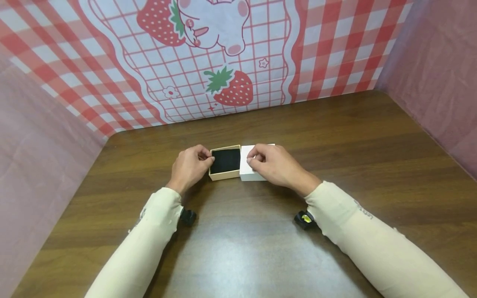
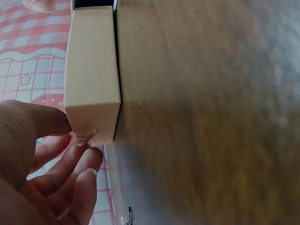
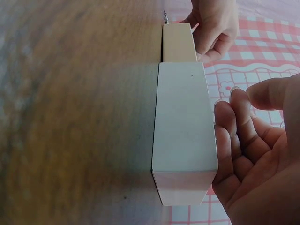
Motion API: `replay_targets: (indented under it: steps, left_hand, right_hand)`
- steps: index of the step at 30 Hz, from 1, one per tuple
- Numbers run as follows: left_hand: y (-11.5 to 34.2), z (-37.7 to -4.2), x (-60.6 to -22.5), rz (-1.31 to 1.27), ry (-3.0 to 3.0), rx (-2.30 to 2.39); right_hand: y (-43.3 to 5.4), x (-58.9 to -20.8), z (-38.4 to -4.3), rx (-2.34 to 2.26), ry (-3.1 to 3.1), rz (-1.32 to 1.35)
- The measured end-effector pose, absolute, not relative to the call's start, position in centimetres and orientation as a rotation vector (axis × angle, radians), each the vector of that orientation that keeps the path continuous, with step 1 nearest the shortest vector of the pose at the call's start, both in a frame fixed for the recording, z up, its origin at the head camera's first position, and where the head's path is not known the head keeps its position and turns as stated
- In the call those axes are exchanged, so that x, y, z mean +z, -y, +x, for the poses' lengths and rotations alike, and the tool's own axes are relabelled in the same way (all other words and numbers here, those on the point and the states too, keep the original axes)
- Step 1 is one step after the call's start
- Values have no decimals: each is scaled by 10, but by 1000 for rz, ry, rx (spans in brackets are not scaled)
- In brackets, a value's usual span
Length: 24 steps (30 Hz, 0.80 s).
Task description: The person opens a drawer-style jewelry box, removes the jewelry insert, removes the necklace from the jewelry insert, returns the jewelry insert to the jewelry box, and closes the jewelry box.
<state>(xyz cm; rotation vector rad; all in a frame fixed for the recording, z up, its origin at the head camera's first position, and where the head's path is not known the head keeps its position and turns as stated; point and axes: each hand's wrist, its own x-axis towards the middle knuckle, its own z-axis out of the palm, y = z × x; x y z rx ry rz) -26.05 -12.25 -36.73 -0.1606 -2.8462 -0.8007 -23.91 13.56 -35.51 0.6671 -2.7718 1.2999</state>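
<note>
A slide-out drawer box stands on the table, with its tan tray (image 1: pixel 225 176) drawn out leftward from its white sleeve (image 1: pixel 253 176). A black liner (image 1: pixel 225 160) covers the tray's inside. My left hand (image 1: pixel 191 165) pinches at the tray's left end; in the left wrist view a small pull tab (image 2: pixel 90 136) pokes out there against the fingertips. My right hand (image 1: pixel 275 164) rests over the sleeve's top with loosely curled fingers, thumb near the index finger. Nothing shows between them. In the right wrist view, the fingers lie along the sleeve's upper edge.
A bit of silver chain (image 2: pixel 126 216) lies on the wooden table (image 1: pixel 231 231) beyond the tray's left end. Behind the table hangs a red-and-white checked cloth (image 1: pixel 324 54) with strawberries. Pink cloth (image 1: pixel 439 74) closes off both sides.
</note>
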Motion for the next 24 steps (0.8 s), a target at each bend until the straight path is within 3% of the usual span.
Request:
replay_targets:
  steps: [24]
  left_hand:
    - [127, -269, -367, -204, 3019, -842]
  right_hand:
    - [-133, -356, -239, 1288, 2781, 652]
